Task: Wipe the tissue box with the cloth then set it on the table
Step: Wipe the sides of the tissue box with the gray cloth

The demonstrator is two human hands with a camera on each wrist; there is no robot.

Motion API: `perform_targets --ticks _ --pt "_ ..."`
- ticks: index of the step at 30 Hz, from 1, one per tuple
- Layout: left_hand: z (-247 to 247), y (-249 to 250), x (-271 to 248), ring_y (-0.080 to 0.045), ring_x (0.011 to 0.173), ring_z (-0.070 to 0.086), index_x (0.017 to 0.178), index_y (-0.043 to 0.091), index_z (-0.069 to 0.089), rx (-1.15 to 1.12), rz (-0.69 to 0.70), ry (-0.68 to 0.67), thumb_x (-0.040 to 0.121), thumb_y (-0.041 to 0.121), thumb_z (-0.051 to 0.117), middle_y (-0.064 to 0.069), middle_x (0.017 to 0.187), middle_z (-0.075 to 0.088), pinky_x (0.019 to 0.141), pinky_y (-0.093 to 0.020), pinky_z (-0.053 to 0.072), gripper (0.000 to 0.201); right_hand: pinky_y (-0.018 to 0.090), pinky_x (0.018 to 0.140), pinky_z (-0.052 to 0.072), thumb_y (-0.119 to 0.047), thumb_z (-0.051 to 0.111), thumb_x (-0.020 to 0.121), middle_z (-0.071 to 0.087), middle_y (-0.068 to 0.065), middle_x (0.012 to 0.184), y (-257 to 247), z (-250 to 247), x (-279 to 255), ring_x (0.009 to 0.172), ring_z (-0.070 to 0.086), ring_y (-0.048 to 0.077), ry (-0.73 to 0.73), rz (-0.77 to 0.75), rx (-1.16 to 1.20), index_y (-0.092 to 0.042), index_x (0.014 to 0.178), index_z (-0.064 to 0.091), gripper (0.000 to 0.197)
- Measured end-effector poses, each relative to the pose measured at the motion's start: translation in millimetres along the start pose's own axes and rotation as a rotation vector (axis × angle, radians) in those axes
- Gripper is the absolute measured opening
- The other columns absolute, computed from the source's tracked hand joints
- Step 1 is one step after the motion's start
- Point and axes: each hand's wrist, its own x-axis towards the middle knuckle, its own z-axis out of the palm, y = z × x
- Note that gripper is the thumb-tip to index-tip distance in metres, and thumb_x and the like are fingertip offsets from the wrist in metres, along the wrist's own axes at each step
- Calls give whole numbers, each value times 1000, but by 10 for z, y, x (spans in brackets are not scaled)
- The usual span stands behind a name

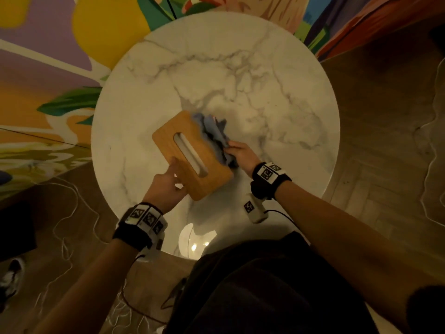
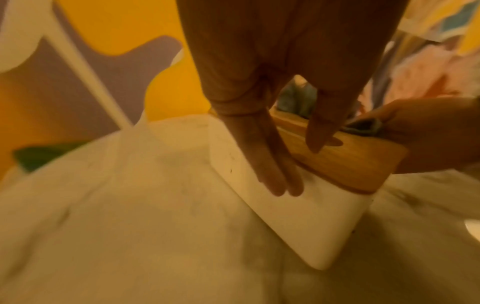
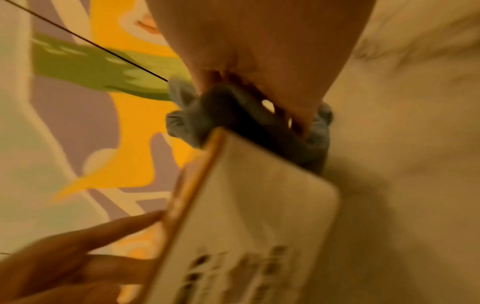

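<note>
The tissue box [image 1: 173, 138], a white body under a wooden lid with a slot, is tilted over the middle of the round marble table [image 1: 265, 80]. My left hand [image 1: 166, 186] holds its near end. The thumb lies on the lid and the fingers [image 2: 272, 174] lie along the white side [image 2: 285, 216]. My right hand [image 1: 240, 153] grips a crumpled blue cloth [image 1: 214, 131] and presses it against the box's right side. The right wrist view shows the cloth [image 3: 221, 115] bunched against the box [image 3: 259, 216]. I cannot tell whether the box touches the table.
Bare marble surrounds the box on all sides. A colourful mural [image 1: 48, 68] lies to the left and behind the table. Loose white cables [image 1: 65, 213] trail over the wooden floor at the left, near a shoe [image 1: 12, 273]. A small tagged white module [image 1: 255, 210] hangs below my right wrist.
</note>
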Motion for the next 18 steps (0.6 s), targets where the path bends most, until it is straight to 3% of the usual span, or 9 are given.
perform_targets --ticks 2,5,8,11,13,14,15,18 --pt "-33 -13 -43 -28 93 65 147 20 15 220 72 17 78 24 68 -11 120 65 82 -39 53 87 44 107 40 1 44 90 58 24 127 36 -137 -16 110 54 25 -32 -1 -159 4 113 60 28" --pt "-174 -7 -45 -31 107 53 138 23 34 646 318 93 66 26 79 -9 128 51 75 -44 51 85 49 101 45 -5 47 88 65 25 112 33 -294 -95 103 60 31 41 9 -190 -6 96 66 20" --pt "-206 90 126 -34 119 46 128 22 47 921 590 -14 48 26 87 -12 135 46 90 -51 42 89 49 95 47 -3 46 87 66 16 91 100 -467 -242 94 59 33 164 55 -6 -11 80 66 23" --pt "-160 201 346 -31 99 61 106 20 62 1009 744 -114 44 18 86 -9 112 63 88 -47 36 66 47 93 47 -3 45 86 64 12 83 338 -606 -411 83 59 29 247 136 158 -8 80 66 22" --pt "-168 292 423 -28 88 63 100 19 64 976 745 -132 45 22 83 -4 97 68 83 -46 41 59 45 86 50 -1 47 84 64 17 85 480 -619 -516 79 59 27 295 167 118 4 88 65 19" --pt "-173 329 451 -28 91 63 104 19 62 904 710 -120 49 26 81 -4 99 68 83 -46 43 59 46 84 52 0 50 82 64 23 88 538 -595 -526 79 60 30 309 151 50 10 92 62 19" --pt "-157 356 477 -30 98 60 112 19 60 809 650 -99 57 30 79 -5 106 67 87 -46 43 59 48 85 52 0 53 80 64 28 92 580 -551 -527 83 61 33 304 113 -31 12 93 59 19" --pt "-54 401 532 -32 118 51 129 19 49 450 385 -47 73 36 73 -11 131 57 102 -44 39 63 52 89 50 -8 59 74 64 26 102 479 -221 -533 94 60 39 178 -5 -230 3 94 57 23"
